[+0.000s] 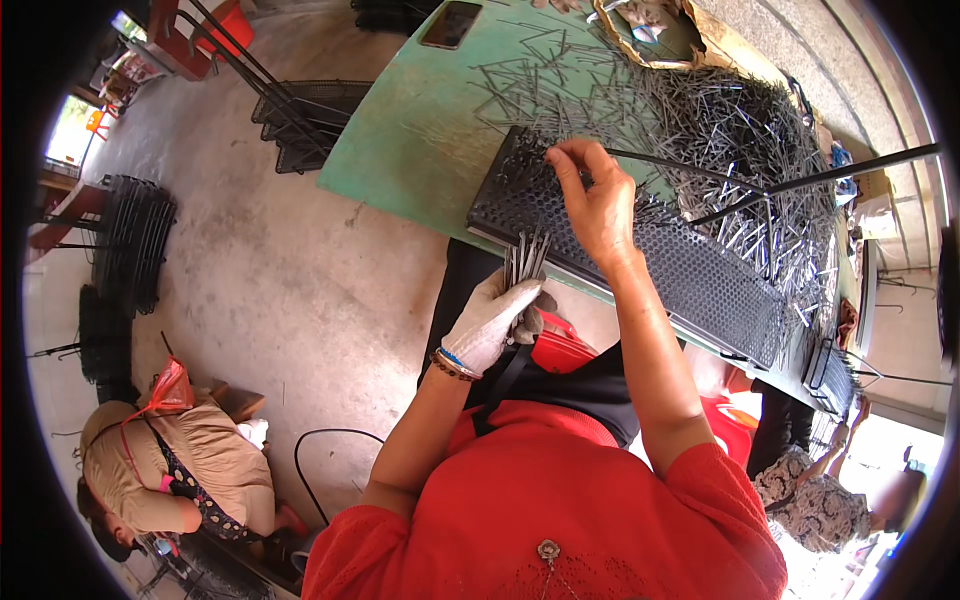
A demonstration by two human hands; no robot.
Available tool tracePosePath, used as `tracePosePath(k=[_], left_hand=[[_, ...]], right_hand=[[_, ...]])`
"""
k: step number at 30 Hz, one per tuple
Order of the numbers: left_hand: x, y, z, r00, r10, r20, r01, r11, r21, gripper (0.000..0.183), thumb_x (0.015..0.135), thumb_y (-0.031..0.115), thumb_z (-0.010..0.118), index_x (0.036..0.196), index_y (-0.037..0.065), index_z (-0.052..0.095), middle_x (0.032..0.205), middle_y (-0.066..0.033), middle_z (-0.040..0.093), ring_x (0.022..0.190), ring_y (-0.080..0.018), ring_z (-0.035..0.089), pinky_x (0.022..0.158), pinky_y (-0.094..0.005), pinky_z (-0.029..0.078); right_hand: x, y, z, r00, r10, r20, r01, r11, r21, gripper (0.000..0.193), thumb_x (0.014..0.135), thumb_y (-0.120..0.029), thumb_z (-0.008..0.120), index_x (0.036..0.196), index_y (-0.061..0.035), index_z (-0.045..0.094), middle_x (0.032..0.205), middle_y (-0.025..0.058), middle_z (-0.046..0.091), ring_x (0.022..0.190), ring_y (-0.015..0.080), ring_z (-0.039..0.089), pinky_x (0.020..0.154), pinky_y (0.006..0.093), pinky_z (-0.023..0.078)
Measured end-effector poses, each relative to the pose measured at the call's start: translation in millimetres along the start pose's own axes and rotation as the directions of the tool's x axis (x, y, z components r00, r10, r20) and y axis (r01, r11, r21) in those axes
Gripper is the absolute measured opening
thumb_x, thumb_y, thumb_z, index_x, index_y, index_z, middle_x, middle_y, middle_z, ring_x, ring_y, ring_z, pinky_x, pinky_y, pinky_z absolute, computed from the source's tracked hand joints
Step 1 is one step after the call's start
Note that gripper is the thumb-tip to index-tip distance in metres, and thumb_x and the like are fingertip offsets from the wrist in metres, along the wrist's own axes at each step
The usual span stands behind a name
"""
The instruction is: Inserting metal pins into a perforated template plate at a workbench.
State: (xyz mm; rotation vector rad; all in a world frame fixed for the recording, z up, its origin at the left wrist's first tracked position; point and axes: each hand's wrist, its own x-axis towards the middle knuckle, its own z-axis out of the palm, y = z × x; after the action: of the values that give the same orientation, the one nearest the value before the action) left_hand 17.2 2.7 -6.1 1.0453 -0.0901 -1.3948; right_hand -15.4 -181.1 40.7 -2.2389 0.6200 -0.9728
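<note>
My left hand point(487, 325), in a pale work glove with dark fingertips, is closed round a bundle of thin metal strips point(527, 257) that stick up from the fist. It is just in front of the near edge of a black perforated metal panel point(640, 262). My bare right hand point(597, 200) reaches over the panel's left part, thumb and forefinger pinched close to its surface. What lies between those fingertips is too small to make out. Several short dark pieces stand up from the panel's left end around the fingertips.
The green table point(400, 150) carries a large heap of loose metal strips point(740, 130) and a phone point(451, 25). Black bars point(830, 170) extend over the heap. Stacked black racks point(140, 240) stand left. One person point(190, 470) bends at lower left; another point(825, 495) is at lower right.
</note>
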Motion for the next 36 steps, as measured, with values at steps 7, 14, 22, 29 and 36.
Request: tracePosePath(k=[7, 14, 22, 29, 36], left_hand=[[-2.1, 1.3, 0.9, 1.000, 0.010, -0.012, -0.010, 1.000, -0.013, 0.018, 0.096, 0.018, 0.060, 0.110, 0.006, 0.057, 0.083, -0.0071, 0.067, 0.057, -0.0061, 0.059, 0.045, -0.0191, 0.044], [-2.3, 1.8, -0.4, 0.999, 0.010, -0.031, -0.012, 0.998, -0.061, 0.016, 0.095, 0.015, 0.061, 0.108, 0.007, 0.056, 0.085, -0.0067, 0.067, 0.057, -0.0058, 0.058, 0.046, -0.0187, 0.044], [-5.6, 4.6, 0.9, 0.997, 0.078, -0.018, -0.080, 0.992, -0.096, 0.014, 0.095, 0.013, 0.062, 0.105, 0.008, 0.055, 0.086, -0.0062, 0.066, 0.057, -0.0061, 0.058, 0.045, -0.0181, 0.043], [-1.8, -0.7, -0.1, 0.994, 0.106, -0.011, -0.106, 0.994, -0.028, 0.014, 0.096, 0.013, 0.059, 0.107, 0.006, 0.055, 0.088, -0.0076, 0.068, 0.056, -0.0040, 0.057, 0.044, -0.0172, 0.040], [-1.8, -3.4, 3.2, 0.998, 0.055, -0.016, -0.056, 0.997, -0.056, 0.014, 0.098, 0.018, 0.058, 0.106, 0.007, 0.056, 0.088, -0.0078, 0.069, 0.054, -0.0031, 0.055, 0.043, -0.0171, 0.036]], right_hand=[[-1.0, 0.4, 9.9, 0.970, -0.223, 0.096, 0.232, 0.967, -0.105, 0.010, 0.082, -0.012, 0.072, 0.089, -0.0039, 0.071, 0.089, 0.0098, 0.069, 0.082, 0.0299, 0.063, 0.077, 0.0380, 0.045], [-1.9, -1.0, 10.4, 0.937, -0.305, 0.168, 0.338, 0.915, -0.221, 0.010, 0.080, -0.011, 0.073, 0.087, -0.0047, 0.072, 0.093, 0.0093, 0.067, 0.083, 0.0307, 0.061, 0.077, 0.0391, 0.046], [-5.2, -8.5, -14.1, 0.928, -0.087, 0.362, 0.086, 0.996, 0.019, 0.019, 0.083, -0.019, 0.075, 0.084, -0.0003, 0.072, 0.087, 0.0116, 0.069, 0.082, 0.0290, 0.062, 0.074, 0.0355, 0.048], [-10.2, -8.0, -20.3, 0.854, 0.273, 0.443, -0.410, 0.878, 0.249, 0.020, 0.089, -0.018, 0.072, 0.089, 0.0021, 0.071, 0.080, 0.0048, 0.070, 0.071, 0.0107, 0.061, 0.062, 0.0266, 0.047], [0.6, -14.7, -12.8, 0.964, 0.266, 0.032, -0.263, 0.918, 0.296, 0.019, 0.092, -0.017, 0.070, 0.097, 0.0018, 0.070, 0.080, 0.0034, 0.071, 0.070, 0.0041, 0.058, 0.064, 0.0198, 0.046]])
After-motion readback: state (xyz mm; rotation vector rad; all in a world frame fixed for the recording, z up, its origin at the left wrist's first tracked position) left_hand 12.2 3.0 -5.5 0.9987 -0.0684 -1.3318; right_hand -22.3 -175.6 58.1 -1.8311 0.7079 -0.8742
